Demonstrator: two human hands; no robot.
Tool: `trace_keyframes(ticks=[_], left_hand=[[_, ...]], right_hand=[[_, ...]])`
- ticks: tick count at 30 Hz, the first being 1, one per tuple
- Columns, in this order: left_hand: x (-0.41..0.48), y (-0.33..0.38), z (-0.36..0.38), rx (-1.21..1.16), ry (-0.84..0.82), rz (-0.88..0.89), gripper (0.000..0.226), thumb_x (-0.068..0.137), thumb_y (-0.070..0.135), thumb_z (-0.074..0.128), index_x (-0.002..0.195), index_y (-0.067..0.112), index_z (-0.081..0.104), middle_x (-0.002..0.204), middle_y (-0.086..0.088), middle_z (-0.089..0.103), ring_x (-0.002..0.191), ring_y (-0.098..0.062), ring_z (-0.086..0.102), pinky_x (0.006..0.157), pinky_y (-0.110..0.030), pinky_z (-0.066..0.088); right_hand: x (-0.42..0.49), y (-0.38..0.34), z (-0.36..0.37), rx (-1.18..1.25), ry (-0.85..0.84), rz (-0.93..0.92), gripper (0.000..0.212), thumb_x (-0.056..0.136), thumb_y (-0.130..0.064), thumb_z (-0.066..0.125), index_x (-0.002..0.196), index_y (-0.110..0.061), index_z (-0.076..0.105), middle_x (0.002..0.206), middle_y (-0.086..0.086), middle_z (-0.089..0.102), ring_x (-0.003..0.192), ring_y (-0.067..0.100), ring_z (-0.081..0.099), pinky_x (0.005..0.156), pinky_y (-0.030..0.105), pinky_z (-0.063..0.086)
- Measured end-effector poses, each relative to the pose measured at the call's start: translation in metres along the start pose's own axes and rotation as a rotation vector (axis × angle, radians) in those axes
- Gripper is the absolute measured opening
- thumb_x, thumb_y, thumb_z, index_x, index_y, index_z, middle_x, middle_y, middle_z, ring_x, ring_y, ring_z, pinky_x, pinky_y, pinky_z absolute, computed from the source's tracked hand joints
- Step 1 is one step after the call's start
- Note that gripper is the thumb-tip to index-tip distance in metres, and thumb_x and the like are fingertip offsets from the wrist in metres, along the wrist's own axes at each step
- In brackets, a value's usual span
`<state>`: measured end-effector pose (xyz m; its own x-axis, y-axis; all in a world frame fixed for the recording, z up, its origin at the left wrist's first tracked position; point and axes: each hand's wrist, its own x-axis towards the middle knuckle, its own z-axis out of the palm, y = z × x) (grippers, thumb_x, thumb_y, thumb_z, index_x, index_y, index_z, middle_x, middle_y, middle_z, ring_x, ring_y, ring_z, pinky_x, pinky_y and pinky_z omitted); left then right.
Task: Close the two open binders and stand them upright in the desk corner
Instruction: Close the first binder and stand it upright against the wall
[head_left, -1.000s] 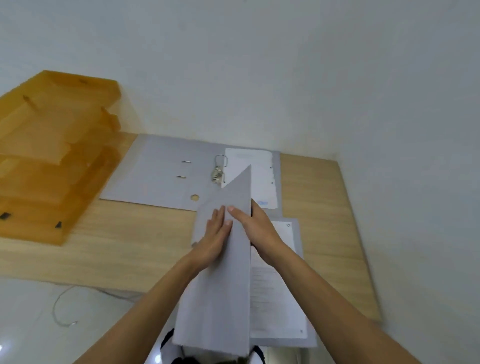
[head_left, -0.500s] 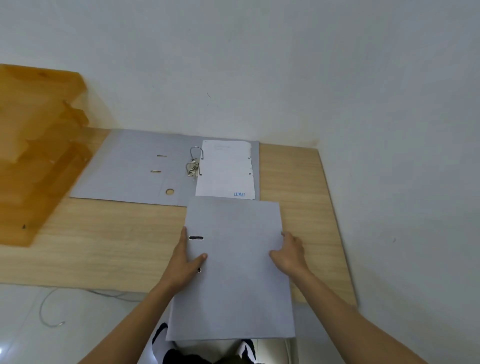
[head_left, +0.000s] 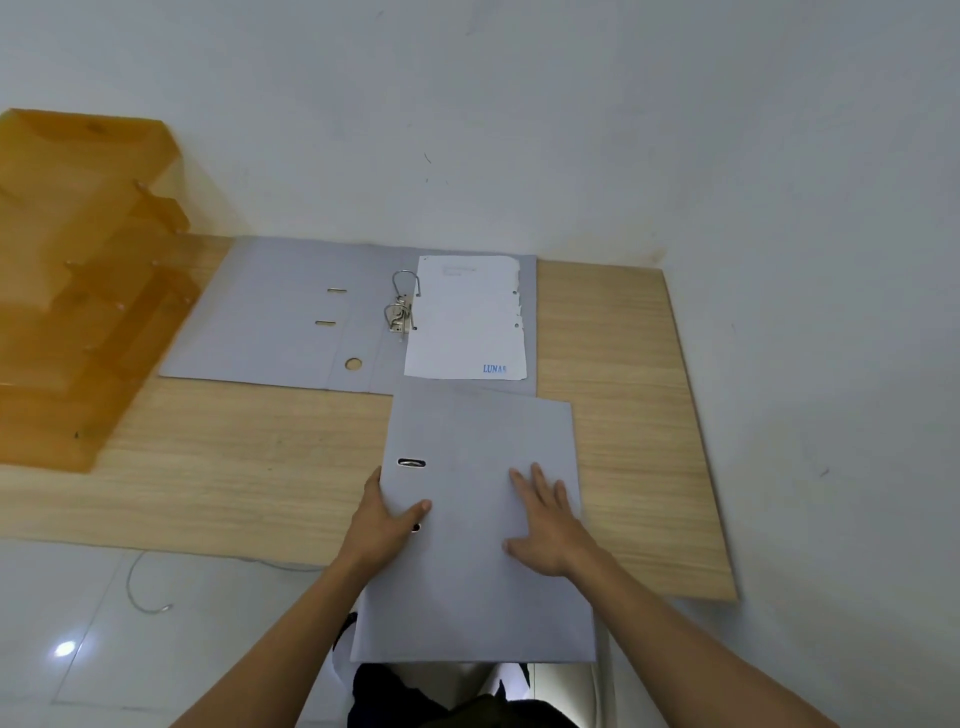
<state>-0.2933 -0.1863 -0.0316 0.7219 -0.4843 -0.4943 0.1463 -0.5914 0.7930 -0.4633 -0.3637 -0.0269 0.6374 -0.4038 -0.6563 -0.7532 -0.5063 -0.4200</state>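
The white sheet (head_left: 467, 317) in the open binder (head_left: 291, 312) reads "LUNAS" in blue. Its faint heading is illegible.

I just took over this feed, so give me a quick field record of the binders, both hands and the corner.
near binder: closed, flat, overhangs desk front edge
far binder: open flat, rings exposed, sheet on right half
left hand: grips near binder's spine edge, thumb on cover
right hand: palm flat on cover
desk corner: no binder there
orange tray stack: left
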Motion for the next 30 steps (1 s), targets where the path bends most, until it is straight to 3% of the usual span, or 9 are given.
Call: trace_keyframes(ticks=[2,5,9,12,14,18,23,26,30], left_hand=[[0.006,0.001,-0.002,-0.076,-0.011,-0.073,0.067,0.082,0.02,0.081,0.139,0.01,0.047,0.126,-0.006,0.065,0.099,-0.022,0.07,0.067,-0.021,0.057],[0.014,0.012,-0.006,-0.245,0.003,-0.194,0.055,0.083,0.02,0.08,0.133,0.006,0.059,0.118,-0.013,0.074,0.098,-0.029,0.073,0.081,-0.04,0.06],[0.007,0.042,-0.009,-0.357,-0.084,-0.228,0.038,0.087,0.048,0.069,0.111,0.019,0.074,0.111,-0.005,0.079,0.092,-0.017,0.076,0.073,-0.031,0.056],[0.0,0.059,-0.007,-0.569,-0.21,-0.227,0.053,0.092,0.055,0.059,0.124,0.014,0.071,0.125,-0.017,0.071,0.105,-0.027,0.07,0.083,-0.041,0.057],[-0.009,0.078,0.003,-0.687,-0.366,-0.231,0.061,0.09,0.058,0.059,0.128,0.012,0.07,0.126,-0.023,0.07,0.101,-0.034,0.073,0.081,-0.045,0.06],[-0.023,0.119,0.033,-0.683,-0.576,-0.234,0.066,0.081,0.071,0.061,0.122,0.021,0.075,0.124,-0.018,0.073,0.102,-0.034,0.075,0.081,-0.046,0.06],[-0.035,0.168,0.051,-0.473,-0.654,-0.087,0.059,0.074,0.067,0.072,0.116,0.027,0.077,0.124,-0.013,0.074,0.109,-0.029,0.074,0.081,-0.038,0.061],[-0.036,0.194,0.057,-0.402,-0.69,0.013,0.059,0.072,0.065,0.074,0.118,0.029,0.076,0.125,-0.011,0.074,0.111,-0.028,0.073,0.082,-0.034,0.061],[-0.035,0.233,0.063,-0.397,-0.774,0.235,0.049,0.08,0.05,0.076,0.125,0.03,0.071,0.131,-0.01,0.071,0.114,-0.028,0.071,0.084,-0.032,0.059]], right_hand=[[0.001,-0.003,-0.002,0.026,-0.016,0.002,0.1,0.089,-0.042,0.063,0.157,-0.038,-0.009,0.165,-0.008,-0.026,0.152,0.032,-0.02,0.12,0.064,0.013],[0.001,-0.012,-0.004,0.148,-0.042,0.028,0.097,0.091,-0.05,0.059,0.158,-0.033,-0.008,0.165,-0.005,-0.027,0.151,0.034,-0.024,0.12,0.065,0.007],[-0.004,-0.023,-0.015,0.403,-0.028,0.083,0.09,0.094,-0.061,0.047,0.159,-0.031,-0.007,0.165,0.0,-0.028,0.148,0.039,-0.029,0.121,0.058,-0.001],[-0.012,-0.033,-0.031,0.601,0.044,0.129,0.085,0.094,-0.066,0.038,0.157,-0.035,-0.009,0.165,0.0,-0.027,0.149,0.037,-0.027,0.12,0.057,-0.004],[-0.018,-0.04,-0.044,0.725,0.097,0.143,0.082,0.095,-0.068,0.033,0.157,-0.036,-0.009,0.166,-0.001,-0.023,0.151,0.035,-0.023,0.12,0.057,-0.005],[-0.029,-0.053,-0.066,0.819,0.204,0.078,0.078,0.095,-0.069,0.025,0.157,-0.036,-0.007,0.168,-0.002,-0.014,0.154,0.03,-0.015,0.121,0.057,-0.006],[-0.05,-0.048,-0.101,0.994,0.295,-0.023,0.094,0.083,-0.083,0.028,0.158,-0.038,-0.006,0.169,-0.009,-0.006,0.155,0.018,-0.003,0.124,0.053,0.005],[-0.067,-0.043,-0.134,1.038,0.32,-0.154,0.111,0.067,-0.094,0.038,0.156,-0.044,-0.003,0.168,-0.014,0.008,0.153,0.014,0.017,0.123,0.05,0.02],[-0.091,-0.03,-0.18,1.012,0.435,-0.358,0.102,0.067,-0.078,0.068,0.151,-0.058,0.014,0.146,-0.031,0.043,0.128,-0.002,0.051,0.109,0.036,0.045]])
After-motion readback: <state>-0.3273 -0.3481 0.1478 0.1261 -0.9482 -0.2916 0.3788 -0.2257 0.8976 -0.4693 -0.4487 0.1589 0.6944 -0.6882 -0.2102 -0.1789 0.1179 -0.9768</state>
